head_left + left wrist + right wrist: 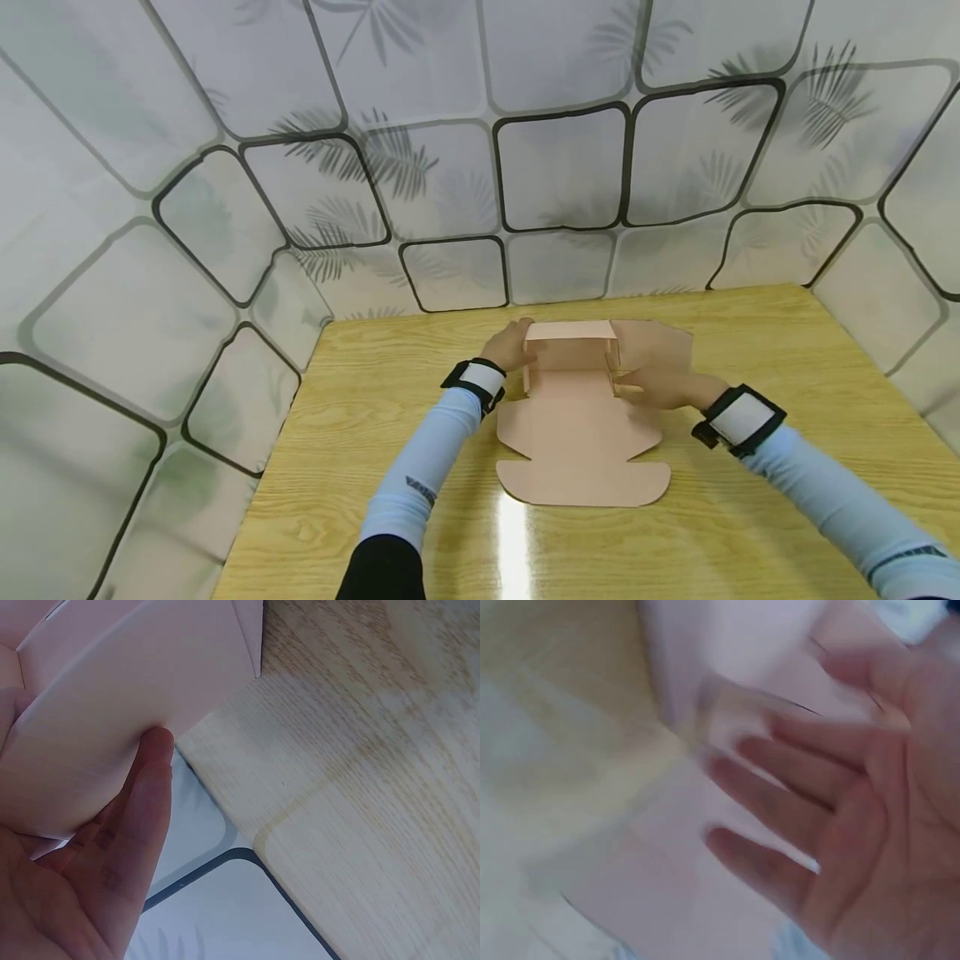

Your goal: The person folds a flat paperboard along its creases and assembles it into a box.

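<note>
A partly folded pinkish-tan cardboard box (pixel 573 429) lies on the table, its far end raised into walls and its near panel flat with rounded flaps. At the far left corner my left hand (pixel 510 346) grips the raised wall. In the left wrist view the fingers (pixel 154 772) lie along the outside of that side panel (pixel 150 682), with part of the hand over its upper edge. My right hand (pixel 663 388) is by the right wall, overlapping it in the head view. The right wrist view, blurred, has its fingers (pixel 769 802) spread and fairly straight beside the cardboard.
The wood-grain table (pixel 390 400) extends around the box. An unfolded side flap (pixel 660 343) sticks out at the box's far right. Behind and to the left stands a patterned wall covering (pixel 562 175). A bright light reflection falls on the near tabletop.
</note>
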Demonstrator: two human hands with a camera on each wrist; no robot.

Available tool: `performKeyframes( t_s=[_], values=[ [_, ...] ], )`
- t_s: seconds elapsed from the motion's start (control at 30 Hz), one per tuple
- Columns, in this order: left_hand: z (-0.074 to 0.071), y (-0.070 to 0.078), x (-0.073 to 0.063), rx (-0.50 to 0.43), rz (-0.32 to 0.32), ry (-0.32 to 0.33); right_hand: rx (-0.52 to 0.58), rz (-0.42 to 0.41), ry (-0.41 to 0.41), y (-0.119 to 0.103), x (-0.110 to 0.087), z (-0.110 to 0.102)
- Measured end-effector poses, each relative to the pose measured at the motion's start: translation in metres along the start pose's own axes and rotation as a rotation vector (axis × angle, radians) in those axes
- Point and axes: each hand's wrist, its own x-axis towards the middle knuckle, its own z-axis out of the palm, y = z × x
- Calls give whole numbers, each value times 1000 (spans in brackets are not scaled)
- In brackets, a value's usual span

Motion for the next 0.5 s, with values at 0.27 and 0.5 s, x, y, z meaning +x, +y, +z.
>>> performKeyframes(
  t_s=[0.27, 0.5],
  values=[
    [-4, 0, -1, -16, -8, 4, 699, 307, 549, 43, -8, -45],
    [-1, 1, -1, -18, -1, 12, 903, 614, 654, 96, -20, -36]
  ],
)
